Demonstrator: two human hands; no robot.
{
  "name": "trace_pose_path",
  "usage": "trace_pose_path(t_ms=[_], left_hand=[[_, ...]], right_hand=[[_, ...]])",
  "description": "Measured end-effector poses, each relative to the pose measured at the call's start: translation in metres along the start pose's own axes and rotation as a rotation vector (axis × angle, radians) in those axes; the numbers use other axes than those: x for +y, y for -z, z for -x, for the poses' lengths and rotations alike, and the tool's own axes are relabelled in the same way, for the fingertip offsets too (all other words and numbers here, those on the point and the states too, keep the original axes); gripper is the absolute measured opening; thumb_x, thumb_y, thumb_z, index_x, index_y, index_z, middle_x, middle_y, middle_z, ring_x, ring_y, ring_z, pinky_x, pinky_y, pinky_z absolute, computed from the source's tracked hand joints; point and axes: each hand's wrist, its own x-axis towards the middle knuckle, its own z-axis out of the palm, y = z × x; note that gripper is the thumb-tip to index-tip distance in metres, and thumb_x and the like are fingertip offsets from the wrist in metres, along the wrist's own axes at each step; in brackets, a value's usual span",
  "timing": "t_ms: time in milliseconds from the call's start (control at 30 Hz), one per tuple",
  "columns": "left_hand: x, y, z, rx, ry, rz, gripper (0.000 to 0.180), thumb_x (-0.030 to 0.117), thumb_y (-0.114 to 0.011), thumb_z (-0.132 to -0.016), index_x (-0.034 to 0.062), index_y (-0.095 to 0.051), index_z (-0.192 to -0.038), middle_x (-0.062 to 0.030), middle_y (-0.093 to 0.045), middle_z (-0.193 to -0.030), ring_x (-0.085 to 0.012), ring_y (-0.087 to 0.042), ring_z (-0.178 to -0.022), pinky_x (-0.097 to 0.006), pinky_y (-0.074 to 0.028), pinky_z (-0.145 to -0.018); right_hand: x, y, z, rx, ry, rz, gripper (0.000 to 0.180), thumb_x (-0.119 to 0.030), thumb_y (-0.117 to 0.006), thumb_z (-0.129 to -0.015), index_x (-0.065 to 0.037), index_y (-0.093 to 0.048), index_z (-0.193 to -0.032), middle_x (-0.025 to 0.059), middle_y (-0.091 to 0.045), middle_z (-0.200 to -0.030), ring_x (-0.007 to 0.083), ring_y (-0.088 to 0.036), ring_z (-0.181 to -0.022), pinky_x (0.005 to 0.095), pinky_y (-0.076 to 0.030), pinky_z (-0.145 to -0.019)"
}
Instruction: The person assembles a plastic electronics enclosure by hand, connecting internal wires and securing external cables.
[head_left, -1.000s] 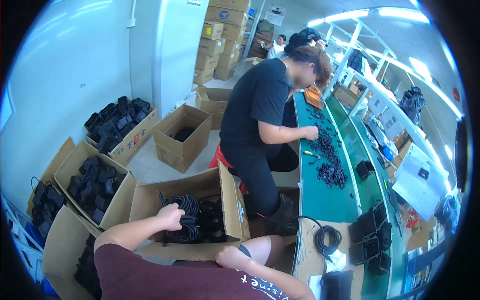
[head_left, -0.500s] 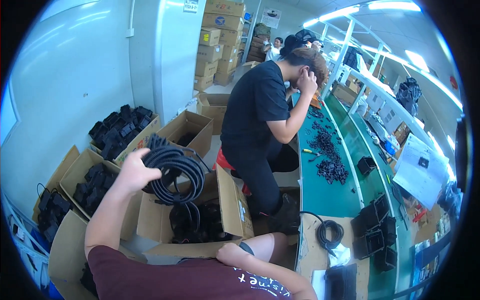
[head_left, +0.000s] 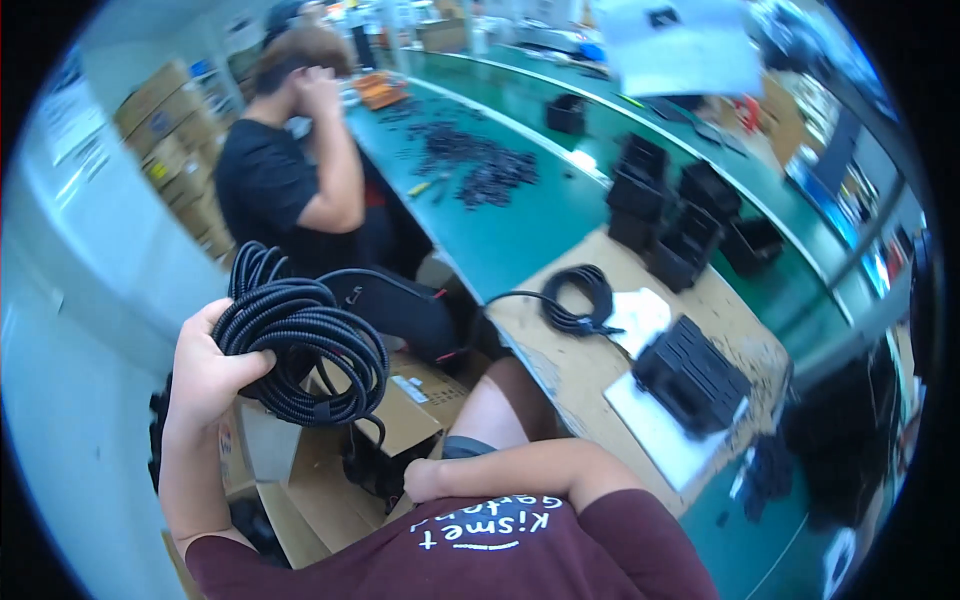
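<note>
Our left hand (head_left: pixel 208 375) is closed around a coil of black ribbed tubing (head_left: pixel 300 335), held up in the air above an open cardboard box (head_left: pixel 400 420). Our right hand (head_left: pixel 425 480) rests curled by our knee; whether it grips anything we cannot tell. Another black coil (head_left: pixel 578 298) lies at the counter's (head_left: pixel 585 370) near edge.

Bright, even indoor light; heavy fisheye warp and motion blur.

A black vignette rings the round view, and the green worktop (head_left: pixel 520 230) bows strongly toward the rim. The white sheet (head_left: pixel 680 45) at the top edge smears and glares pale. The coiled black corrugated tube (head_left: pixel 305 345) stays fairly sharp, casting soft shadow on the cardboard box (head_left: pixel 400 420); far shelves are blurred.
</note>
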Motion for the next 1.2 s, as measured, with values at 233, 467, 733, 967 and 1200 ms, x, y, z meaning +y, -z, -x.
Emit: trace_pose_path(t_ms=[233,467,733,967,1200], left_hand=[[0.059,-0.122,-0.095,-0.192,-0.706,-0.572,0.020,0.002,-0.067,-0.062,-0.0024,-0.057,-0.078,-0.0096,-0.053,-0.075,-0.0199,-0.054,-0.071,-0.030,-0.043,-0.066],[0.038,-0.246,-0.150,0.164,-1.273,-0.575,0.037,0.006,-0.077,-0.058,0.0007,-0.057,-0.088,-0.0272,-0.051,-0.114,-0.0441,-0.053,-0.106,-0.045,-0.045,-0.091],[-0.101,-0.334,-0.132,-0.306,-1.148,-0.590,0.028,0.004,-0.062,-0.071,-0.0007,-0.057,-0.098,-0.0279,-0.039,-0.131,-0.0444,-0.040,-0.124,-0.047,-0.043,-0.099],[-0.089,-0.308,-0.159,-0.433,-0.908,-0.763,0.049,0.008,-0.067,-0.073,0.0114,-0.048,-0.118,-0.0314,-0.032,-0.140,-0.0425,-0.048,-0.120,-0.045,-0.049,-0.090],[-0.073,-0.215,-0.139,-0.418,-0.965,-0.683,0.036,0.015,-0.068,-0.078,0.0068,-0.057,-0.111,-0.0173,-0.059,-0.119,-0.0340,-0.062,-0.100,-0.042,-0.052,-0.082]], right_hand=[[-0.007,0.013,0.009,-0.016,-0.063,-0.174,0.028,-0.028,-0.054,-0.086,-0.008,-0.073,-0.089,0.0130,-0.071,-0.089,0.0328,-0.067,-0.083,0.0454,-0.052,-0.067],[0.004,-0.004,-0.003,-0.022,0.038,-0.084,0.025,-0.025,-0.055,-0.085,-0.008,-0.073,-0.089,0.0136,-0.070,-0.094,0.0321,-0.067,-0.088,0.0460,-0.053,-0.070],[0.018,-0.016,-0.016,0.046,-0.011,-0.187,0.023,-0.022,-0.056,-0.081,-0.006,-0.072,-0.084,0.0148,-0.070,-0.086,0.0341,-0.068,-0.081,0.0478,-0.052,-0.065],[0.013,-0.026,-0.018,0.059,-0.022,-0.257,0.024,-0.022,-0.056,-0.080,-0.004,-0.072,-0.081,0.0175,-0.070,-0.084,0.0358,-0.067,-0.079,0.0480,-0.052,-0.063],[0.009,-0.053,-0.036,0.079,-0.040,-0.243,0.024,-0.021,-0.054,-0.075,-0.009,-0.075,-0.079,0.0140,-0.070,-0.078,0.0329,-0.068,-0.075,0.0472,-0.053,-0.066]])
